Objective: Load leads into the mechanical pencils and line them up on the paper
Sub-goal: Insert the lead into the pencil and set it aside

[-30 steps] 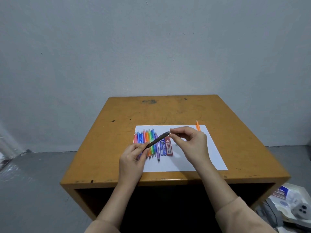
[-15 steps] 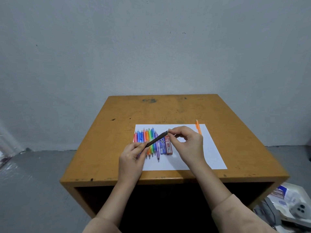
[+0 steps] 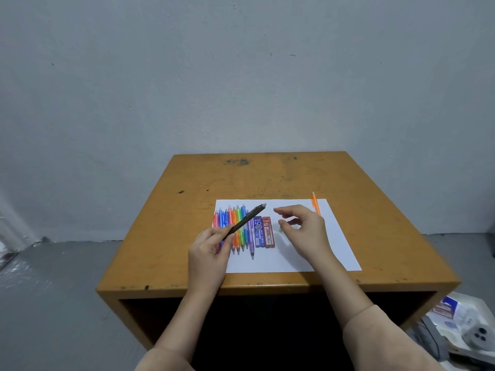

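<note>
- the left hand (image 3: pixel 207 253) grips a dark mechanical pencil (image 3: pixel 246 219) by its lower end, slanted above the row.
- the right hand (image 3: pixel 302 228) hovers near the pencil's top end, fingers loosely spread, holding nothing i can make out.
- a row of coloured pencils (image 3: pixel 235 228) lies side by side on the left of the white paper (image 3: pixel 321 250), with the blue lead case (image 3: pixel 258 231) and the red lead case (image 3: pixel 268 232) just beside it.
- most pencils look lined up; whether they are loaded cannot be seen.
- likely left: laying down the dark one and handling the lone orange pencil (image 3: pixel 315 207), well apart at the far right.
</note>
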`<state>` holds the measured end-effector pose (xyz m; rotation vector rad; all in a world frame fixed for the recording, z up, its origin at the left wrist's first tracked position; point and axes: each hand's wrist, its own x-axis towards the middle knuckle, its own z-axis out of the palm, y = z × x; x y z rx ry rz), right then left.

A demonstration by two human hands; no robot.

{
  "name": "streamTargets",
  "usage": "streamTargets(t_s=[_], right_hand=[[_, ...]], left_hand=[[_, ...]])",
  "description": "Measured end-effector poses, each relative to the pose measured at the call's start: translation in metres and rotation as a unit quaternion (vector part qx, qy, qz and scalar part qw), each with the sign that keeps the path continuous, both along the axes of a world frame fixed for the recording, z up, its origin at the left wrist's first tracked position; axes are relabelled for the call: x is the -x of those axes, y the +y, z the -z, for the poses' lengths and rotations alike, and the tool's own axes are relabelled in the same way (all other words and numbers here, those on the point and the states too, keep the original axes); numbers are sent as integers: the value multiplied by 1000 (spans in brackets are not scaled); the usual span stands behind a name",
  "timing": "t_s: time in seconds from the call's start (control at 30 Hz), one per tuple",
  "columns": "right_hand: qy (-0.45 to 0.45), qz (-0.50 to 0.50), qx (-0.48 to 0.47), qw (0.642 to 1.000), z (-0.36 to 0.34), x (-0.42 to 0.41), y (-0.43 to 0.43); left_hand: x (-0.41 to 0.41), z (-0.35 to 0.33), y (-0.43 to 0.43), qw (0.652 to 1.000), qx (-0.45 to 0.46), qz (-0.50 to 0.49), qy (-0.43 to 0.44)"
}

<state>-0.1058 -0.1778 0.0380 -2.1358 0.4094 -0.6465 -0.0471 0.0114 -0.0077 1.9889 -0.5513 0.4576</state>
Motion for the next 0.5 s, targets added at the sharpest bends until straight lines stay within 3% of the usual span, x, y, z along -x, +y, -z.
streamTargets(t_s=[0.2,0.5], right_hand=[[134,-11,70,988,7,-7,-5],[118,18,47,992,17,-8,-7]], left_hand=[[-2,2,0,1000,21,-3,10],[-1,2,0,1000,19,1,8]])
